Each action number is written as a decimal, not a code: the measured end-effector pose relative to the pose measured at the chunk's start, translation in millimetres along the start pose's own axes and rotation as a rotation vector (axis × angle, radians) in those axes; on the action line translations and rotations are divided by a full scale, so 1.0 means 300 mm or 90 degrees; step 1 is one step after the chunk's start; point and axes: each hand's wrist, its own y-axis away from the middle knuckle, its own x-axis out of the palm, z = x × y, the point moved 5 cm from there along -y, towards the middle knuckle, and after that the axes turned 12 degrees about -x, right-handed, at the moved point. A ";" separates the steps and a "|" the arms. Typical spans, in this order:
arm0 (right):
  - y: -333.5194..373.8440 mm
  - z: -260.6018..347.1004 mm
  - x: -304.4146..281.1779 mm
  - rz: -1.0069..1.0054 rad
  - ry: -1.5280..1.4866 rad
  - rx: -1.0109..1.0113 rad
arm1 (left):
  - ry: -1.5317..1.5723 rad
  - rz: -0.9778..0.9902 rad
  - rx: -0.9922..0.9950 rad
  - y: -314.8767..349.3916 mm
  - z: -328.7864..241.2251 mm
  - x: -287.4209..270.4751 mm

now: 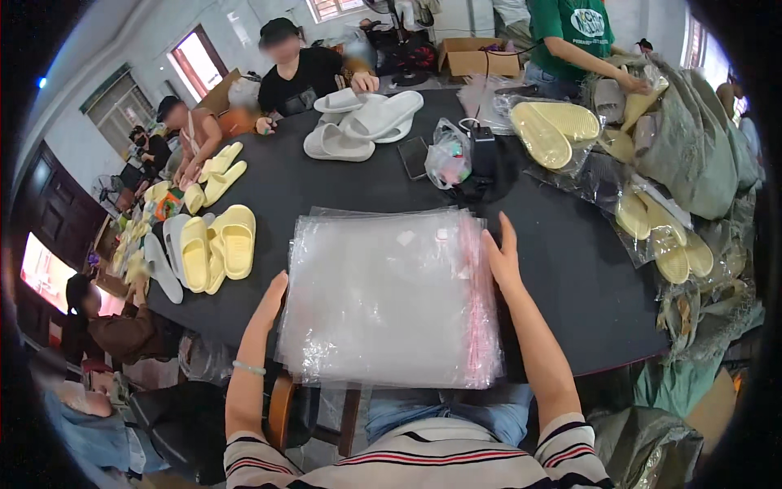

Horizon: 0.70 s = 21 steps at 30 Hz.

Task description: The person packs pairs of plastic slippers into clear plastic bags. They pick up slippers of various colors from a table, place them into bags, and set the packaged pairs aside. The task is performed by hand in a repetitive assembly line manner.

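A thick stack of clear plastic bags [375, 293] lies flat in front of me, its near edge reaching over the table's front edge. Pink strips run down the stack's right side. My left hand [274, 297] holds the stack's left edge from the side, and its fingertips are partly hidden against the plastic. At the upper right edge, my right hand [503, 254] braces the stack, its thumb against the bags and a finger stretched forward. The stack sits between both hands.
Yellow slippers [218, 248] stand at left on the black table [570, 301], grey slippers [362, 122] at the back. A phone [414, 157] and a small plastic bag [448, 159] lie mid-table. Bagged yellow slippers [554, 130] and sacks [705, 151] crowd the right. Several people work around.
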 end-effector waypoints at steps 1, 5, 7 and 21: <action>0.007 -0.003 0.025 0.059 -0.190 0.222 | 0.093 0.145 -0.067 0.067 -0.059 0.126; 0.040 0.067 0.100 0.178 -0.111 0.043 | -0.082 -0.041 0.005 0.012 0.096 -0.040; 0.034 0.054 0.112 0.178 -0.106 0.045 | -0.169 -0.118 0.045 -0.056 0.175 -0.084; 0.043 0.002 0.137 0.132 -0.070 0.039 | -0.182 0.011 -0.209 -0.033 0.020 -0.021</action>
